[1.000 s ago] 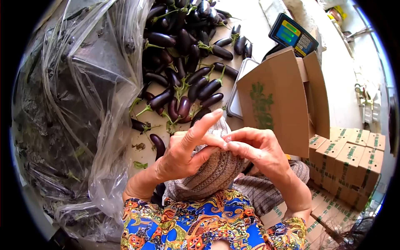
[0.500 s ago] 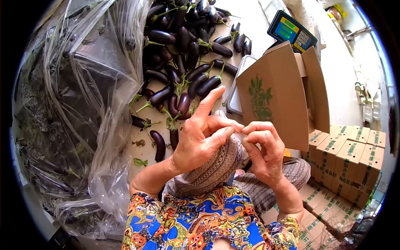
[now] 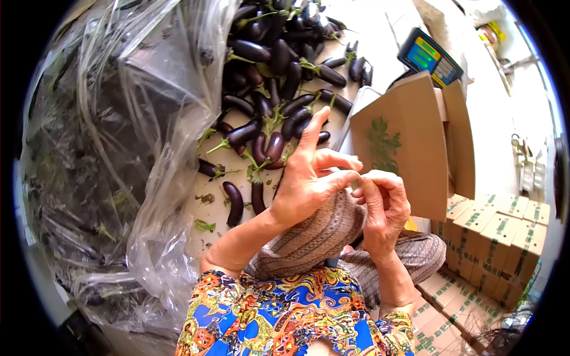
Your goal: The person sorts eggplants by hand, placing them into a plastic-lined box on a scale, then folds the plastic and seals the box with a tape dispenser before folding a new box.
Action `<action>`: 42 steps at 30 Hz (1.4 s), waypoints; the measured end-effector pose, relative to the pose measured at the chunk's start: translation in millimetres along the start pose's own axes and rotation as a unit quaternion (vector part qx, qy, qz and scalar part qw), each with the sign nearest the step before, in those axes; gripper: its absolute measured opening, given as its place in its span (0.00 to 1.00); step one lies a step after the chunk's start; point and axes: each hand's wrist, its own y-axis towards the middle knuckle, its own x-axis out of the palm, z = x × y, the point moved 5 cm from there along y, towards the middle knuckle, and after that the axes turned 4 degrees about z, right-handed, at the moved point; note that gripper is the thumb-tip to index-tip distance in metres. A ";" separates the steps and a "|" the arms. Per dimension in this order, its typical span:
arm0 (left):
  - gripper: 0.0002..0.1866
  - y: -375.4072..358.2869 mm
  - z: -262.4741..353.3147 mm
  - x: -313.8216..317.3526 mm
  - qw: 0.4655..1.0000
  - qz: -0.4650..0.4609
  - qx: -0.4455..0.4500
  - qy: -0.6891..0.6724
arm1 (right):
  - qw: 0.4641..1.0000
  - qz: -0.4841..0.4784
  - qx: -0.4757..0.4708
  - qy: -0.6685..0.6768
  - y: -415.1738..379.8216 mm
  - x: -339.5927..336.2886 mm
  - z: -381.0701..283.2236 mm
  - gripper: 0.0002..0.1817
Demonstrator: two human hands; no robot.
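Observation:
Above my knees, my left hand [image 3: 310, 183] and my right hand [image 3: 382, 207] meet at the fingertips. The left thumb pinches while its index finger points up toward the vegetables. My right thumb and fingers are pressed together against the left fingertips. Anything pinched between them is too small to make out. Beyond the left hand lies a heap of dark purple eggplants [image 3: 249, 51] with green stems. A single curved eggplant [image 3: 234, 203] rests apart, left of my left wrist. To the right of the hands stands an open cardboard box [image 3: 409, 142] with a green plant print.
Behind the box are a scale display [image 3: 428, 58] and the pale edge of the scale platform [image 3: 356, 113]. Clear plastic sheeting [image 3: 160, 196] covers a large pile at left. Several packed cartons [image 3: 493, 237] stand at right. Leaf scraps [image 3: 205, 225] lie on the floor.
The whole scene has shifted a little to the right in view. My hands stay joined at the fingertips, and the right hand has turned so its thumb now presses upright against the left fingertips.

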 end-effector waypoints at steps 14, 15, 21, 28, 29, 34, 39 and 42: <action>0.25 -141.9 -127.8 -207.4 0.944 0.300 -0.132 0.036 | 0.981 -0.009 0.176 0.076 28.5 -18.1 70.7 0.06; 0.26 -175.6 -149.2 -241.5 0.917 0.373 -0.122 0.070 | 0.981 -0.016 0.190 0.039 27.6 -21.0 84.0 0.05; 0.38 -310.3 -87.7 -323.0 0.540 0.298 -0.074 0.784 | 0.960 -0.042 0.269 0.064 10.9 -28.4 178.2 0.08; 0.16 -512.6 -68.5 -425.0 0.434 0.300 -0.359 0.770 | 0.919 -0.109 0.357 -0.127 -51.2 -41.3 246.8 0.07; 0.17 -513.6 -64.0 -413.7 0.417 0.317 -0.377 0.764 | 0.912 -0.117 0.364 -0.149 -59.4 -44.4 248.2 0.07; 0.26 -446.3 -120.4 -291.6 0.556 0.230 -0.047 0.797 | 0.888 -0.150 0.376 -0.219 -84.6 -49.1 255.4 0.07; 0.42 -446.8 -237.8 -256.5 0.668 0.341 -0.246 0.614 | 0.875 -0.166 0.375 -0.257 -96.6 -52.0 253.3 0.06; 0.50 -435.8 -277.7 -281.1 0.616 0.363 -0.322 0.620 | 0.865 -0.168 0.380 -0.281 -108.0 -66.3 249.2 0.06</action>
